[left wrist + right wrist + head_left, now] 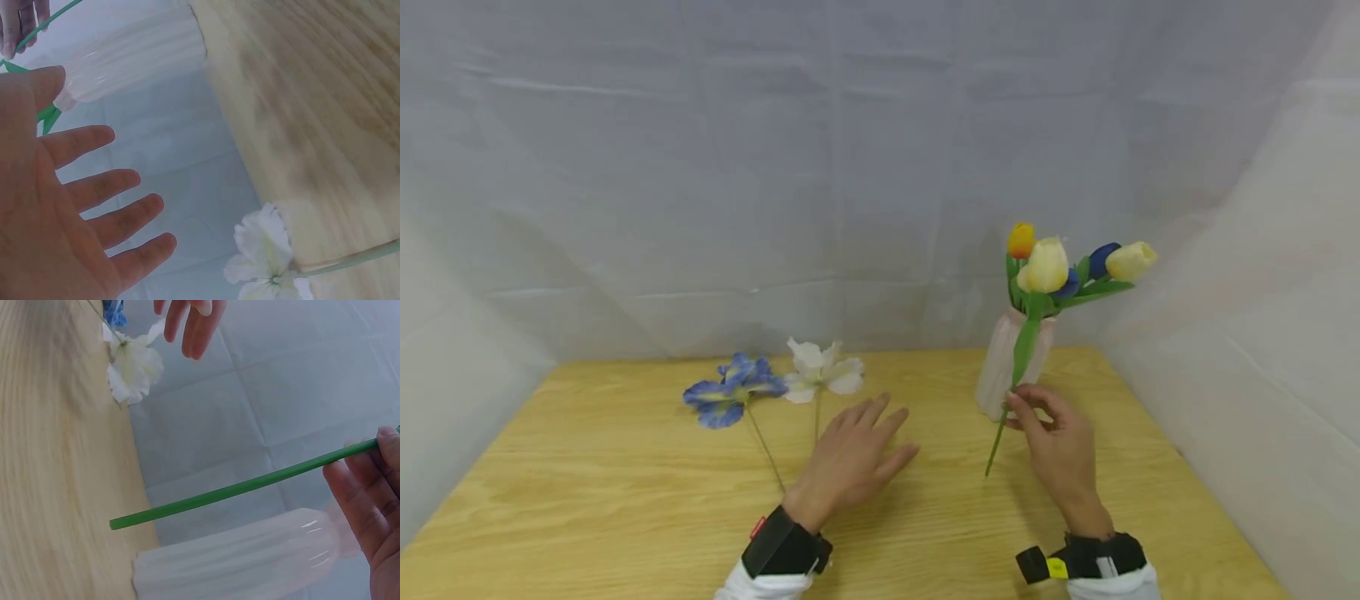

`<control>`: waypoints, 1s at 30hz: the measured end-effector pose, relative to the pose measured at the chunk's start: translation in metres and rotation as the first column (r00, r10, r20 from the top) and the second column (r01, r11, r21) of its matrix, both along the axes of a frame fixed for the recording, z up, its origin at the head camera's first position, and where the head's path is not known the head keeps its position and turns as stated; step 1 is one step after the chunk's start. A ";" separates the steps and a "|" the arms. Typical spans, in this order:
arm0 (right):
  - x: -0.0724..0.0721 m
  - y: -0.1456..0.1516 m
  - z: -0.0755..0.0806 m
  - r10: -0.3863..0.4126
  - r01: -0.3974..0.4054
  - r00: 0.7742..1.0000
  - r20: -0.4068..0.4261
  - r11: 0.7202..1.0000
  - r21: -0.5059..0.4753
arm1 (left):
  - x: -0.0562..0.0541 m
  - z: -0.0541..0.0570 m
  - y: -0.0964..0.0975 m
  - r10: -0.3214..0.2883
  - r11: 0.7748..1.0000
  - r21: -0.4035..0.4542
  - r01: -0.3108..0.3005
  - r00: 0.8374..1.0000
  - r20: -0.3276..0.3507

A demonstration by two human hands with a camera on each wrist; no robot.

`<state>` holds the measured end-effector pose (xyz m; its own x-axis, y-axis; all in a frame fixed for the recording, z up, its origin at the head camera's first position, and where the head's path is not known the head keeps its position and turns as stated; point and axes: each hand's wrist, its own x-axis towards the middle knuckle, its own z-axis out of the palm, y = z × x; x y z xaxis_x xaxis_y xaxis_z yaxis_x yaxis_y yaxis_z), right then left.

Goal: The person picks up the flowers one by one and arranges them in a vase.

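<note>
My right hand (1060, 450) pinches the green stem (250, 484) of a cream tulip (1047, 267) between thumb and fingers. The tulip stands nearly upright, its bloom high and the stem's cut end hanging free over the table. Just behind it is a pale pink ribbed vase (992, 375), which holds an orange-yellow tulip (1021, 240), another cream tulip (1131, 262) and blue tulips (1103, 260). My left hand (853, 454) is held over the table with fingers spread and nothing in its grasp. Beside it lies a white flower (823, 371), its lower stem hidden by the hand.
A blue flower (730, 392) lies left of the white one, its thin stem pointing toward my left wrist. Under everything is a light wooden table (625, 500). White sheeting (820, 167) hangs along the table's back edge and both sides.
</note>
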<state>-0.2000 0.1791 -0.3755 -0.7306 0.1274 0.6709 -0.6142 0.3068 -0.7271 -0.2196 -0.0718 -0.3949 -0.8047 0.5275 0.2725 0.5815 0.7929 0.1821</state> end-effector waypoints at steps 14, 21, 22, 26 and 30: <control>-0.013 0.035 0.040 -0.094 0.084 0.963 -0.253 0.995 -0.051 | -0.004 0.028 0.006 -0.042 0.998 0.044 0.049 0.988 -0.150; -0.021 0.042 0.050 -0.210 0.184 0.942 -0.263 0.976 -0.117 | -0.005 0.036 0.005 -0.039 0.999 0.026 0.044 0.984 -0.172; -0.024 0.043 0.053 -0.221 0.186 0.939 -0.263 0.971 -0.151 | -0.005 0.038 0.005 -0.040 0.999 0.028 0.046 0.982 -0.187; -0.032 0.051 0.067 -0.266 0.203 0.926 -0.267 0.949 -0.241 | -0.006 0.048 0.005 -0.041 0.997 0.050 0.053 0.977 -0.210; -0.034 0.056 0.072 -0.281 0.214 0.925 -0.254 0.941 -0.260 | -0.006 0.052 0.003 -0.045 0.997 0.051 0.056 0.980 -0.196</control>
